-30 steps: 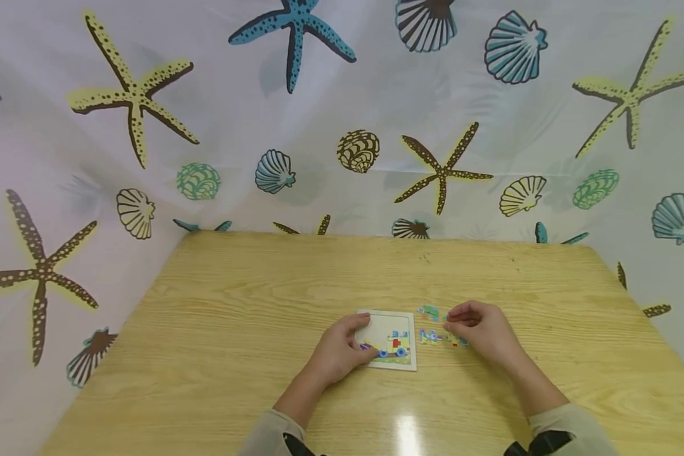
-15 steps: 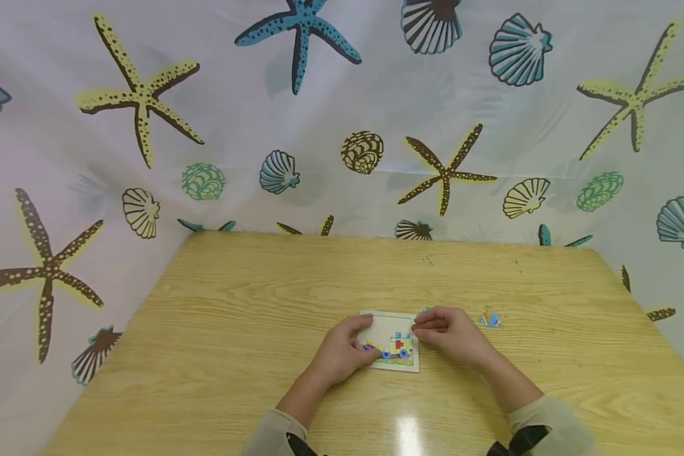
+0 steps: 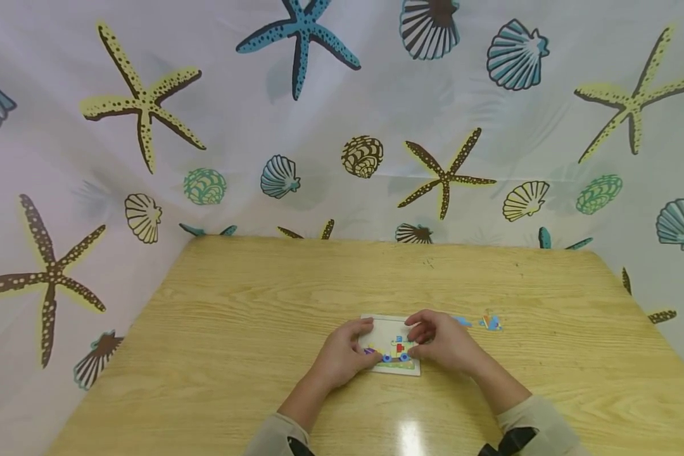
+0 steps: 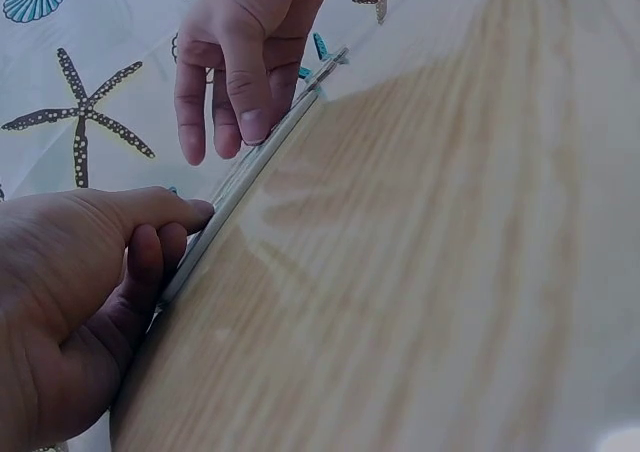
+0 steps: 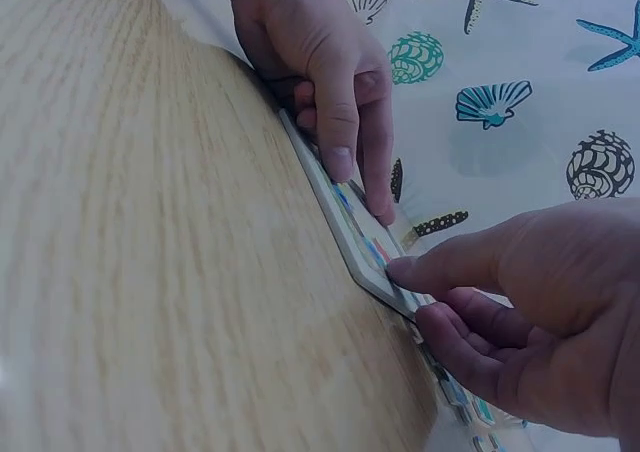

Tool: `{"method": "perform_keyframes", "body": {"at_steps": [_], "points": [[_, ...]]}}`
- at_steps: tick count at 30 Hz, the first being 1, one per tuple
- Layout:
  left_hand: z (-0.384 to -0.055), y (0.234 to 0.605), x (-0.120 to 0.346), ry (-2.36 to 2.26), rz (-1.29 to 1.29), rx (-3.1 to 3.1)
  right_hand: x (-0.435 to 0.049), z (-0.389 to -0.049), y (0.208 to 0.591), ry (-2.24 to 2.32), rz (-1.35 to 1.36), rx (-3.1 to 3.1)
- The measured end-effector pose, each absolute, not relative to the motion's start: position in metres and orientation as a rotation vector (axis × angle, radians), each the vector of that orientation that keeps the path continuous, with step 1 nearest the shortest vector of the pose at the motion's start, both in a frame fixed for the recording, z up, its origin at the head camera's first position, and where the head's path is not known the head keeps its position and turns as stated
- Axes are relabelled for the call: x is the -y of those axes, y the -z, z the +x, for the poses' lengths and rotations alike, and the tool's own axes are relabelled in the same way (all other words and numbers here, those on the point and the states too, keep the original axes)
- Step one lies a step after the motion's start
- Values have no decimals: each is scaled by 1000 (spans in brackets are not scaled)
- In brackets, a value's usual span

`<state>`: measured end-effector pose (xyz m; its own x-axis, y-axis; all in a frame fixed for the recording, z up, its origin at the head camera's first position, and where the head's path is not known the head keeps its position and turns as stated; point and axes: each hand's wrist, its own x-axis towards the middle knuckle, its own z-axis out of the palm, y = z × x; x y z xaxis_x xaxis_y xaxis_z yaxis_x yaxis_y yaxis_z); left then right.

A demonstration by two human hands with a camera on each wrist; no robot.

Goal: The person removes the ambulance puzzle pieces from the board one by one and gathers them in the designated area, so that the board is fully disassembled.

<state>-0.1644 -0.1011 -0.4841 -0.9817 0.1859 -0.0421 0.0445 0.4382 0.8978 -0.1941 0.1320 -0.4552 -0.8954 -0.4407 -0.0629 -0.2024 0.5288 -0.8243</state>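
A small white jigsaw board lies on the wooden table, with a truck picture in its lower part and bare pale backing above. My left hand grips its left edge, thumb on top near the picture. Over the right edge is my right hand, its thumb touching the board's face and the other fingertips close by. I cannot tell whether a piece is between them. In the left wrist view, the right hand reaches down to the board from the far side.
To the right of the right hand lie loose jigsaw pieces, among them a blue one and a blue and orange one. Several more show beneath the right hand in its wrist view. A shell-and-starfish cloth hangs behind the table.
My right hand has moved left from the loose pieces onto the board's right edge, uncovering pieces behind it. My left hand keeps its grip on the board.
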Motion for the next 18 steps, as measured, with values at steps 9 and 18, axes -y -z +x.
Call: {"method": "perform_keyframes", "body": {"at_steps": [9,18], "points": [[-164,483,101,-1583,196,-2554,-128,-193,452,1206,-558,-2587],[-164,485,101,-1583,206,-2545,-128,-195,453,1266,-523,-2574]]}}
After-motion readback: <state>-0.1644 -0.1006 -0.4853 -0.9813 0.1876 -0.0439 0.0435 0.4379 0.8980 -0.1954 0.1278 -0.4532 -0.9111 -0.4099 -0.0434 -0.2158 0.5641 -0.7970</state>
